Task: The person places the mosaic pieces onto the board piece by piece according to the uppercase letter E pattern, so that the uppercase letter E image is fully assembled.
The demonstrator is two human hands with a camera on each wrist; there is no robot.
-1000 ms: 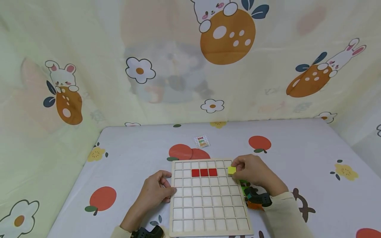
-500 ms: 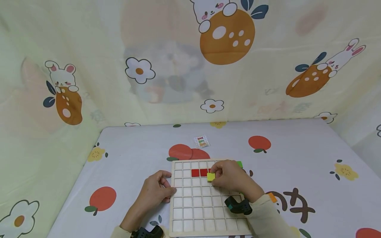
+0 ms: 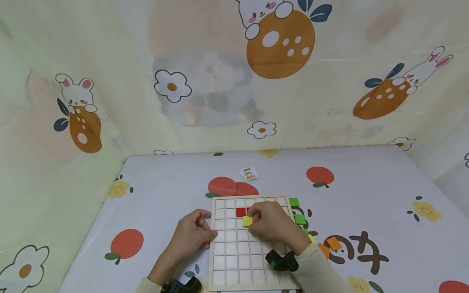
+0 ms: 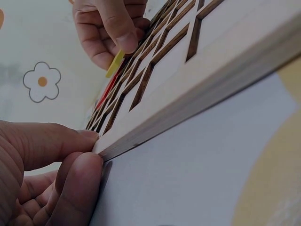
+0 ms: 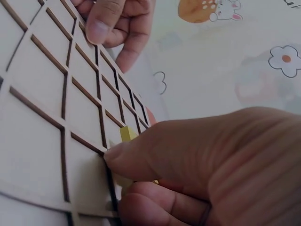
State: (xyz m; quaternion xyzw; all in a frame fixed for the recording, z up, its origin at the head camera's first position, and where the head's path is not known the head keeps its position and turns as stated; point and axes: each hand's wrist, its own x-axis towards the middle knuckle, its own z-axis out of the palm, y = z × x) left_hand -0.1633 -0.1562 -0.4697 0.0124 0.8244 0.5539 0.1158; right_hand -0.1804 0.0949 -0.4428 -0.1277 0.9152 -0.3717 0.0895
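A wooden grid board (image 3: 255,280) with pale square cells lies on the table. My left hand (image 3: 195,231) holds its left edge, thumb and fingertips right at the frame. Between thumb and fingers, my right hand (image 3: 272,221) pinches a yellow square tile (image 3: 247,221). That tile is over the third row from the top, just below a red tile (image 3: 240,212) in the second row. The right hand hides most of the other red tiles in that row. In the right wrist view the yellow tile (image 5: 126,133) stands tilted close over the cells, partly behind the thumb.
Right of the board lie several loose tiles: green (image 3: 300,219), orange (image 3: 334,243) and a partly hidden yellow one (image 3: 311,238). A small pattern card (image 3: 248,173) lies behind the board. A printed curtain (image 3: 212,101) hangs at the table's back edge.
My right hand has carried the yellow tile leftward from the board's right edge to below the red tiles. The loose tiles on the right have come into view. My left hand stays put.
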